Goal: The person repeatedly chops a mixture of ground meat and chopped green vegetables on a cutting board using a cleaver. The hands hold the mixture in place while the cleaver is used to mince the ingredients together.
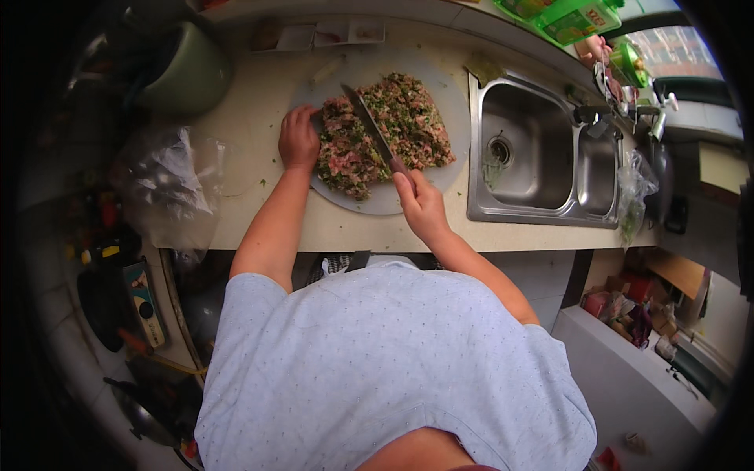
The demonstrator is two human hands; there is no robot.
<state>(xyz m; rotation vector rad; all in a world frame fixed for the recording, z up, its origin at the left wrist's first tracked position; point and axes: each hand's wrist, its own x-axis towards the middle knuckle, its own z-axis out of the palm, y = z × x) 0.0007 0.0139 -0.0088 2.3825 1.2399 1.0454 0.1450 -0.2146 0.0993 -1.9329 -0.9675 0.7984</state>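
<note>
A broad mass of minced meat flecked with chopped greens (406, 118) covers much of a round, pale cutting board (389, 203). My right hand (421, 200) grips the wooden handle of a kitchen knife (374, 126). Its blade runs diagonally across the mince, tip towards the far left, and the edge's contact with the meat is hard to make out. At the board's left side, my left hand (298, 138) is curled beside the mince. Something dark shows by its fingers, but whether the hand holds it cannot be told.
Right of the board is a steel double sink (530, 147). A clear plastic bag (182, 182) lies at the counter's left, before a green pot-like container (191, 70). Small white dishes (347, 32) stand at the back. Green bottles (577, 20) are at upper right.
</note>
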